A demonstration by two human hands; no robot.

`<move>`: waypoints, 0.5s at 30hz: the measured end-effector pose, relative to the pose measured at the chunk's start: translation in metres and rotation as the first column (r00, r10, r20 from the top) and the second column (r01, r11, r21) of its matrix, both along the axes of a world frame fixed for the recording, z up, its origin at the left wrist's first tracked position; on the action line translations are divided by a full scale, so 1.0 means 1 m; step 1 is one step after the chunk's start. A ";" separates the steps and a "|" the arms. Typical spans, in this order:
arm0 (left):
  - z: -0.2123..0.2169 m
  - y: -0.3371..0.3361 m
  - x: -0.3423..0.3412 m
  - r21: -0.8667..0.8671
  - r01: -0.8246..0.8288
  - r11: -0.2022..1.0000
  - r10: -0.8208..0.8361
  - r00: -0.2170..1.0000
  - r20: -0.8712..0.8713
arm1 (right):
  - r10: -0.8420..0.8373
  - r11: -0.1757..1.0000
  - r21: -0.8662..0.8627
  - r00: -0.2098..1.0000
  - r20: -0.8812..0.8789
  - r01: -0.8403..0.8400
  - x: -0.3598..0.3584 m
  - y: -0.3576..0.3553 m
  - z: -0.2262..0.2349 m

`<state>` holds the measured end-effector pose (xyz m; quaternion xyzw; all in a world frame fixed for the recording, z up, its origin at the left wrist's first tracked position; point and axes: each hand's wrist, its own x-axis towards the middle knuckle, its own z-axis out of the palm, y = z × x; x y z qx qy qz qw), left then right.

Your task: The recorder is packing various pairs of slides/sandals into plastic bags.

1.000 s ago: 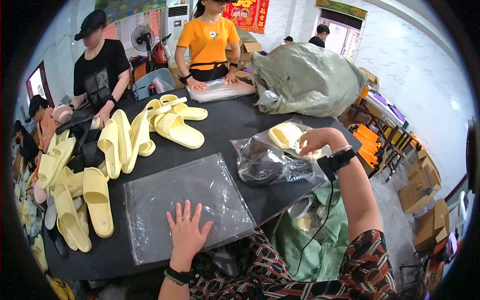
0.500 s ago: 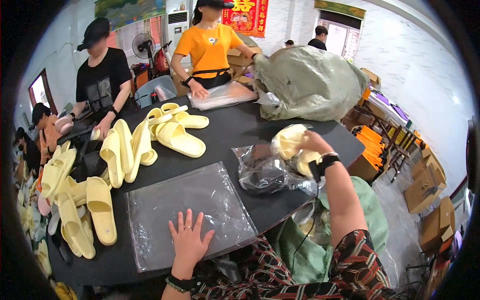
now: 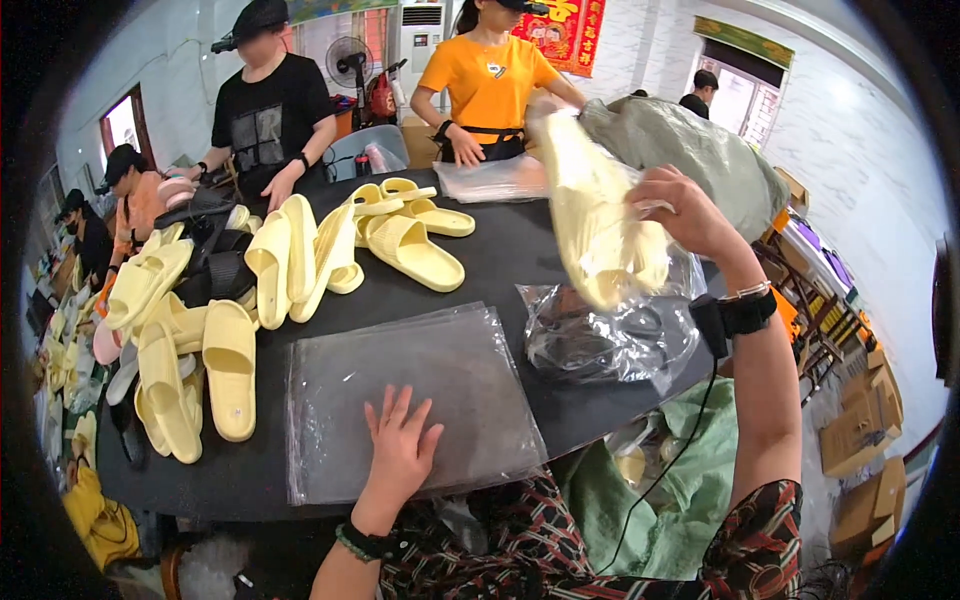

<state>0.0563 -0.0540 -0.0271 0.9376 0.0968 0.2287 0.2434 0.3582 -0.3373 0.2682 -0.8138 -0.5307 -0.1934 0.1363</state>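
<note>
A: Reporting on the hands. The right hand (image 3: 690,215) is gripping a pale yellow slipper pair (image 3: 600,225), closed around it and lifting it well above the black worktop (image 3: 500,250), just over an open clear bag (image 3: 610,335) lying near the right edge.

B: And the left hand (image 3: 400,450)?

A: It is lying flat, fingers spread wide, pressing on a stack of flat bags (image 3: 410,400) at the near edge. It is holding nothing.

B: What is lying around?

A: Loose slippers (image 3: 290,260) are piling up along the left side, and a grey sack (image 3: 690,160) is sitting behind the raised pair. Two people in black and orange shirts are working across the worktop.

B: Risks, in your judgement?

A: The grip is taking only one end of the pair, so one slipper may be slipping free and dropping past the edge. The open bag is lying unheld; its mouth could be collapsing or sliding off. The flat stack looks slick, so more than one sheet may be coming up under that palm.
</note>
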 end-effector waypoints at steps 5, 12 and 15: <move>0.034 0.008 -0.022 0.044 -0.084 0.996 0.078 0.990 0.117 | 0.398 0.917 -0.111 0.900 0.176 -0.383 -0.064 0.078 -0.006; 0.039 0.051 -0.072 -0.895 0.086 0.437 0.551 0.761 0.342 | 0.703 0.708 -0.167 0.709 0.063 -0.686 -0.113 0.150 -0.088; 0.041 0.047 -0.084 -0.938 -0.052 0.344 0.607 0.774 0.179 | 0.667 0.720 -0.282 0.744 0.032 -0.633 -0.118 0.151 -0.144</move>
